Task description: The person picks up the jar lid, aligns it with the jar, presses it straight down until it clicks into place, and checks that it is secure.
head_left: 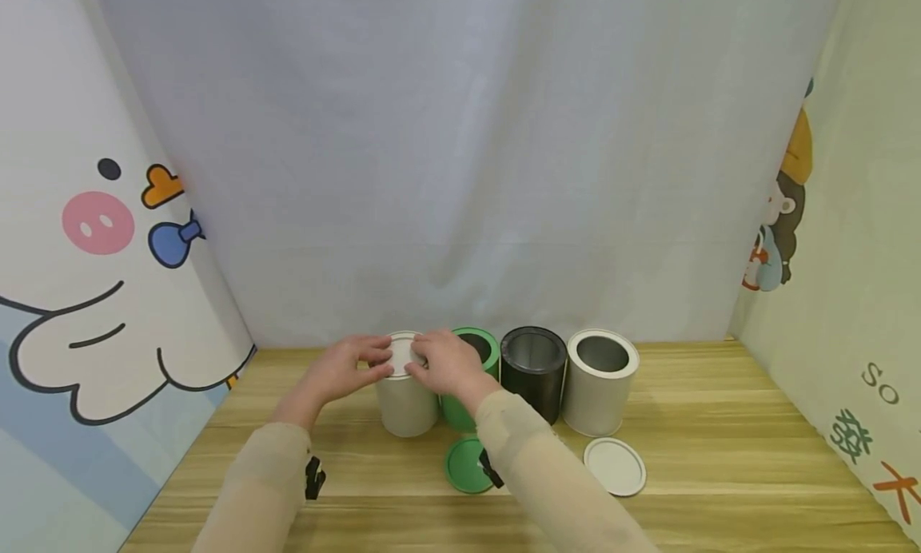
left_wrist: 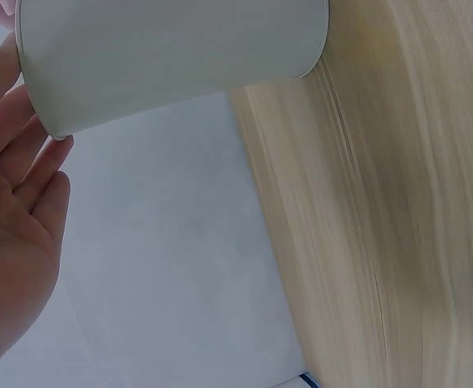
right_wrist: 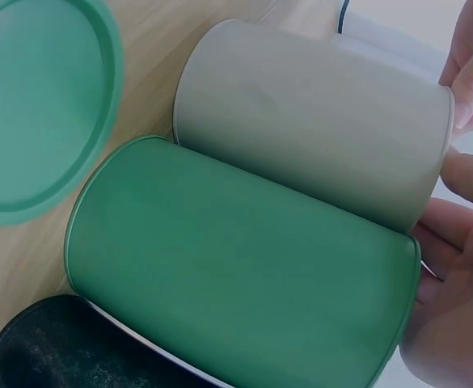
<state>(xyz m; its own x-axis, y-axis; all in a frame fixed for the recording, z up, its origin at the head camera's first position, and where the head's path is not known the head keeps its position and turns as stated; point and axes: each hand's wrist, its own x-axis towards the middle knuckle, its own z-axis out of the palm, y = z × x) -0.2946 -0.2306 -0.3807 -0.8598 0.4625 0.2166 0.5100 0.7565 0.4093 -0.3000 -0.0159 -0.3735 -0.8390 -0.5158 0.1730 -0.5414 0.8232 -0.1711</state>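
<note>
A white can (head_left: 408,409) stands at the left end of a row, with a white lid (head_left: 404,360) on its top. My left hand (head_left: 344,371) is at the left side of the lid, fingertips and thumb at the rim. In the left wrist view, the fingers (left_wrist: 48,174) reach along the can's upper edge. From the right, my right hand (head_left: 455,363) touches the lid with thumb and fingers, partly covering the green can (head_left: 460,413) beside it. The right wrist view shows the right thumb (right_wrist: 464,174) at the white can's rim.
A black can (head_left: 534,385) and a second white can (head_left: 597,397), its top uncovered, continue the row rightward. In front, a green lid (head_left: 466,467) lies partly under the right forearm, and another white lid (head_left: 615,467) lies farther right. A pale curtain (head_left: 489,177) hangs behind the wooden table.
</note>
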